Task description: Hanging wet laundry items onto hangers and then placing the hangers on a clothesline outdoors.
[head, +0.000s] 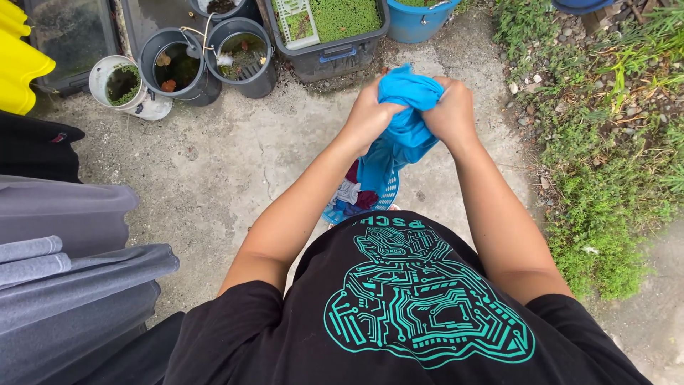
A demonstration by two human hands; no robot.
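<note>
two hands, left hand (369, 114) and right hand (450, 110), clenched on blue cloth (406, 121) | laundry basket (388, 192) below | buckets (178, 64) beyond

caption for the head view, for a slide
Left hand and right hand bunch a blue cloth above a blue laundry basket on a concrete path.

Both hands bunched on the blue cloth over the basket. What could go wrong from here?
1. The left hand and right hand grip only the top of the blue cloth; its loose end hangs over the laundry basket and could snag on the clothes there.
2. If it slips, it may miss the basket and land on the stained concrete ground.
</note>
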